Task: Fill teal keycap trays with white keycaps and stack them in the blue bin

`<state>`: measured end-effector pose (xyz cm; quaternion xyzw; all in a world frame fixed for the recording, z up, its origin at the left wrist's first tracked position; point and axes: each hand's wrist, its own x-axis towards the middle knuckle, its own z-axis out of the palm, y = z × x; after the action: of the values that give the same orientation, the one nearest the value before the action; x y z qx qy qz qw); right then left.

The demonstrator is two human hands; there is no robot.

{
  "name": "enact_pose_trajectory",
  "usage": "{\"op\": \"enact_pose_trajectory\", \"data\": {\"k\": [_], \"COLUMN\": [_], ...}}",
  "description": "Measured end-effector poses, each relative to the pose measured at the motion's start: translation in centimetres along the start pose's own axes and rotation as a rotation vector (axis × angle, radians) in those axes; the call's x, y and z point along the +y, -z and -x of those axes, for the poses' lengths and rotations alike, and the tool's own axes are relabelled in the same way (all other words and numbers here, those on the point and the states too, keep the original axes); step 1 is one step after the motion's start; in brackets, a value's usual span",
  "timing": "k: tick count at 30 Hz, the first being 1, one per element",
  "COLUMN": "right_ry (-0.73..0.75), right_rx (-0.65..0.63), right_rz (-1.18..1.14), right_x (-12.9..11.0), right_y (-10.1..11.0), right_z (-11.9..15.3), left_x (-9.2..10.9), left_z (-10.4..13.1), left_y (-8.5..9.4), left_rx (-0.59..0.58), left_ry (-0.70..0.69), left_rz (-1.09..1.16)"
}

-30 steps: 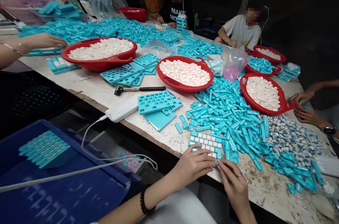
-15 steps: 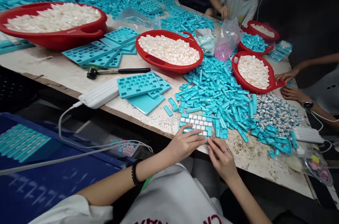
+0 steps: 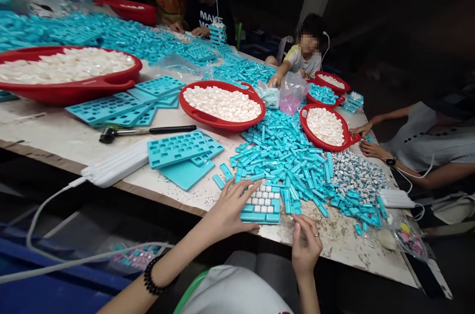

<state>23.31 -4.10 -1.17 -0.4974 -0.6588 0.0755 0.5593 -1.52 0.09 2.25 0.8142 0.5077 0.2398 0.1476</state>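
Observation:
A small turquoise toy keyboard (image 3: 261,217) with white keycaps (image 3: 263,201) lies at the table's near edge. Around its left side my left hand (image 3: 230,209) is closed, thumb at the near edge and fingers over the far left corner. Just right of the keyboard, apart from it, my right hand (image 3: 307,247) has thumb and forefinger pinched together. A tiny pale spot shows at those fingertips, too small to name. Beyond both hands spreads a heap of loose turquoise bar-shaped pieces (image 3: 282,148).
Red basins (image 3: 222,125) of white keycaps stand farther back. Turquoise keyboard plates (image 3: 178,148), a mallet (image 3: 148,130) and a white power bank (image 3: 117,163) with a cable lie left. Small switches (image 3: 358,175) are heaped right. Co-workers sit at the far side and at the right (image 3: 426,140).
My right hand has moved off the keyboard to its right. My left hand has shifted from the near keys to the keyboard's left side. The camera view has tilted up.

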Motion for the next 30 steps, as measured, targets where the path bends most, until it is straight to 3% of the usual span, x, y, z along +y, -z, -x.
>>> {"op": "enact_pose_trajectory", "data": {"k": [3, 7, 11, 15, 19, 24, 26, 30], "right_ry": [-0.075, -0.234, -0.519, -0.751, -0.605, -0.391, -0.357, -0.281], "right_rx": [-0.017, -0.154, -0.281, -0.419, -0.441, -0.291, -0.319, -0.397], "right_rz": [-0.051, -0.160, -0.443, -0.634, -0.516, -0.414, -0.391, -0.329], "right_x": [-0.1, -1.5, -3.3, -4.3, -4.4, -4.0, -3.8, -3.4], "right_y": [-0.1, -0.6, -1.4, -1.4, -1.2, -1.5, -1.3, -0.8], "right_z": [0.0, -0.2, -0.1, -0.2, -0.2, 1.3, 1.8, 1.9], "left_x": [-0.2, 0.2, 1.0, 2.4, 3.0, 1.3, 0.7, 1.0], "left_z": [-0.3, -0.1, 0.5, 1.1, 2.0, 3.9, 4.6, 5.3], "left_y": [0.7, 3.1, 5.2, 5.6, 4.8, 3.6, 3.4, 3.8], "left_rx": [0.012, 0.013, 0.022, -0.005, -0.004, 0.203, 0.195, 0.210], "left_ry": [0.003, 0.024, 0.008, 0.004, 0.014, 0.205, 0.203, 0.191], "left_rz": [0.032, 0.170, 0.262, 0.296, 0.328, 0.643, 0.755, 0.706]}}
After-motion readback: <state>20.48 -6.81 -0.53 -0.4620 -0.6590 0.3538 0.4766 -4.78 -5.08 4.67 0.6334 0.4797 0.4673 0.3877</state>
